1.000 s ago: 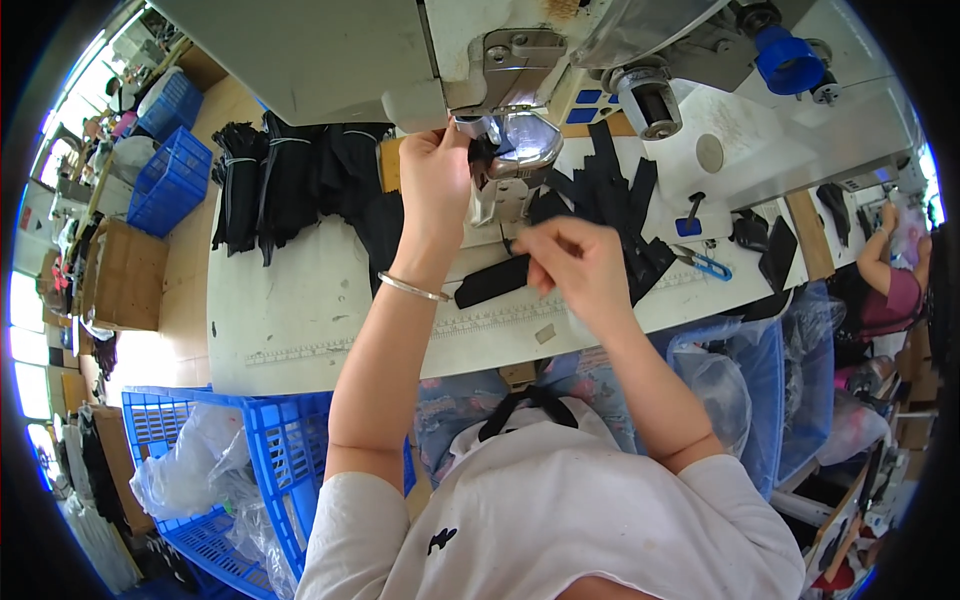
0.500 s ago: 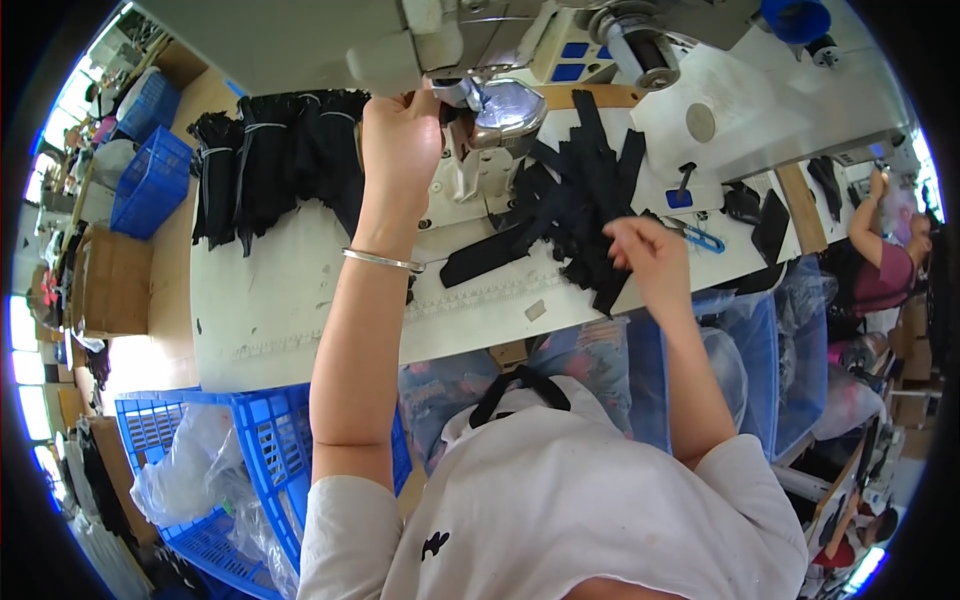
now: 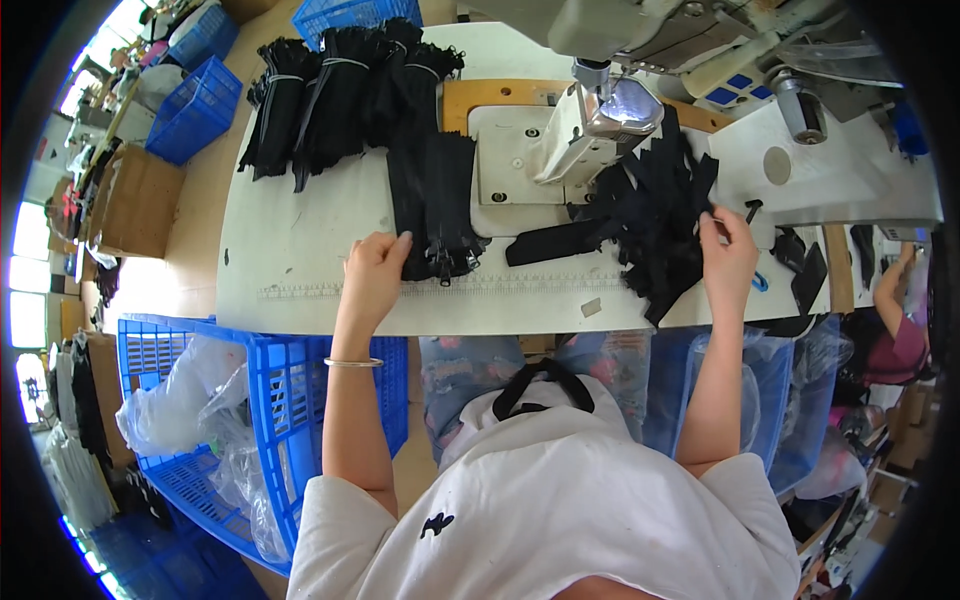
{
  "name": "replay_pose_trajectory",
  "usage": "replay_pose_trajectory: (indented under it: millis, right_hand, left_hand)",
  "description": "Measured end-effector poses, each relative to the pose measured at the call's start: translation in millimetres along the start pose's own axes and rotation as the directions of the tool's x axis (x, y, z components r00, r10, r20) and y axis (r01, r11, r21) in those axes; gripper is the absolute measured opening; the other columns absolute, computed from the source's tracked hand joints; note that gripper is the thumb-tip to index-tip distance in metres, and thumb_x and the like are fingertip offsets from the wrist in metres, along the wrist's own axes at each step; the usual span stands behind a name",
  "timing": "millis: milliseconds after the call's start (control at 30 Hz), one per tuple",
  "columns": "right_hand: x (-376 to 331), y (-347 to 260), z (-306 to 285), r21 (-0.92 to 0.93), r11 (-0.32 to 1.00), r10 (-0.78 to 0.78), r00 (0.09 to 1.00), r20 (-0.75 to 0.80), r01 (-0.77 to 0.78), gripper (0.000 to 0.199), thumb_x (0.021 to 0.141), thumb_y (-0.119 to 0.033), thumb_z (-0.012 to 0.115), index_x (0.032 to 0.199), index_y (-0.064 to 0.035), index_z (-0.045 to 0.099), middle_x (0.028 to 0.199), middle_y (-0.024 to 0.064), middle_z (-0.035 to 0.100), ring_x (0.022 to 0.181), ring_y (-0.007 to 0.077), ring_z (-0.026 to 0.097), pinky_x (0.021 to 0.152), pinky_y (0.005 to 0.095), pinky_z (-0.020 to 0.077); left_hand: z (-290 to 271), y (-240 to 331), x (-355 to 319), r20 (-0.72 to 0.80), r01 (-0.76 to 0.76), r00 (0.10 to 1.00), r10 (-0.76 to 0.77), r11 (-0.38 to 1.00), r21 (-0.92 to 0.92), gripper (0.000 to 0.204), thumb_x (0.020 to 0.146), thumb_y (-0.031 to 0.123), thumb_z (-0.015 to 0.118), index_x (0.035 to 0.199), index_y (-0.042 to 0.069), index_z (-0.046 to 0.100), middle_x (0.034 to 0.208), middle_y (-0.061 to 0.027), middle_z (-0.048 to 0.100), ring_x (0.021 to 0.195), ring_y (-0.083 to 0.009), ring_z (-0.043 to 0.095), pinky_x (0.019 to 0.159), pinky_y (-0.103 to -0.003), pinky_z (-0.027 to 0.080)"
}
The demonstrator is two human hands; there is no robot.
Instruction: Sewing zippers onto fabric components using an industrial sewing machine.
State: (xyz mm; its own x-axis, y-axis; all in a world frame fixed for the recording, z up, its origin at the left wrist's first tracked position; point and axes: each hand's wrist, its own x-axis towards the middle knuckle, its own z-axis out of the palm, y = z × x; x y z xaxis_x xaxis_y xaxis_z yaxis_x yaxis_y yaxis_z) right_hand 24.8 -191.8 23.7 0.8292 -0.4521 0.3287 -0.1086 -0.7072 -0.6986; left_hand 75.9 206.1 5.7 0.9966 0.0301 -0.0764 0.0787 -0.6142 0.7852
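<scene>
My left hand [image 3: 374, 275] is closed, thumb and fingers pinched at the left edge of some black zippers [image 3: 450, 190]. These lie flat on the white table [image 3: 300, 250], their metal pulls toward me. Just right of them stands the sewing machine's presser and needle area [image 3: 590, 125]. My right hand [image 3: 730, 250] has thumb and forefinger pinched at the right edge of a loose heap of black fabric strips [image 3: 655, 210]. One strip [image 3: 550, 243] sticks out leftward from the heap.
Tied bundles of black zippers [image 3: 340, 90] lie at the far left. Blue-handled snips [image 3: 760, 283] rest beside my right hand. Below the table's left edge stands a blue crate [image 3: 280, 430] with clear plastic bags. Blue translucent bins [image 3: 760, 390] are at right, with another person [image 3: 895, 330] beyond.
My left hand has come back from the machine's needle area toward the near table edge, by the zippers. My right hand has shifted to the heap's right edge. The view has swung left.
</scene>
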Motion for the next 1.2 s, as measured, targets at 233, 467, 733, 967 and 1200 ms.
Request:
replay_pose_trajectory:
  millis: [233, 467, 733, 967, 1200]
  right_hand:
    - [3.5, -45.6, -2.0, 0.581, 0.811, 0.134, 0.989, -0.066, -0.071, 0.022, 0.094, -0.007, 0.051, 0.113, -0.0021, 0.06, 0.085, 0.0006, 0.061, 0.075, 0.0032, 0.051, 0.066, 0.0163, 0.0377]
    - [-45.5, -71.3, -1.1, 0.707, 0.674, -0.035, 0.946, 0.323, -0.217, 0.046, 0.084, 0.003, 0.058, 0.13, -0.002, 0.049, 0.102, 0.0057, 0.062, 0.087, 0.0094, 0.057, 0.078, 0.0235, 0.0466]
    - [-40.5, -39.9, -6.1, 0.823, 0.559, 0.057, 0.995, 0.082, -0.1, 0.02, 0.083, 0.005, 0.059, 0.102, -0.0016, 0.057, 0.098, 0.011, 0.067, 0.085, 0.0108, 0.06, 0.076, 0.0224, 0.0469]
    - [-67.8, -48.1, -9.4, 0.615, 0.773, 0.05, 0.982, 0.18, -0.152, 0.008, 0.081, 0.002, 0.062, 0.088, 0.0012, 0.065, 0.079, 0.0026, 0.059, 0.069, 0.0055, 0.051, 0.062, 0.0181, 0.0388]
    - [-100.8, -56.9, -10.3, 0.607, 0.757, -0.079, 0.888, 0.454, -0.243, 0.006, 0.078, 0.006, 0.063, 0.082, 0.0027, 0.067, 0.079, 0.0043, 0.059, 0.067, 0.0087, 0.052, 0.059, 0.0201, 0.0404]
  left_hand:
    - [4.5, 33.8, -17.7, -0.439, -0.202, 0.847, 0.301, 0.945, 0.258, 0.008, 0.087, 0.011, 0.059, 0.084, 0.003, 0.06, 0.072, -0.0067, 0.05, 0.071, -0.0217, 0.05, 0.075, -0.032, 0.039]
    - [83.7, 118.0, -69.0, 0.307, -0.061, 0.899, 0.312, 0.784, -0.617, 0.022, 0.093, 0.004, 0.05, 0.113, -0.002, 0.056, 0.088, -0.012, 0.055, 0.07, -0.0182, 0.054, 0.065, -0.028, 0.045]
    - [173.1, 120.8, -46.6, 0.225, -0.51, 0.676, 0.701, 0.667, -0.543, 0.041, 0.084, -0.013, 0.039, 0.122, -0.004, 0.051, 0.12, -0.0151, 0.056, 0.117, -0.0262, 0.053, 0.093, -0.034, 0.043]
    - [141.9, 141.3, -54.5, 0.172, -0.226, 0.864, 0.473, 0.67, -0.708, 0.013, 0.088, 0.005, 0.059, 0.099, -0.003, 0.059, 0.094, -0.0076, 0.056, 0.078, -0.0159, 0.052, 0.069, -0.026, 0.044]
    - [122.6, 127.2, -44.7, 0.189, 0.01, 0.965, 0.181, 0.696, -0.718, 0.019, 0.08, 0.008, 0.068, 0.073, -0.005, 0.057, 0.077, -0.0082, 0.053, 0.061, -0.0196, 0.05, 0.059, -0.03, 0.042]
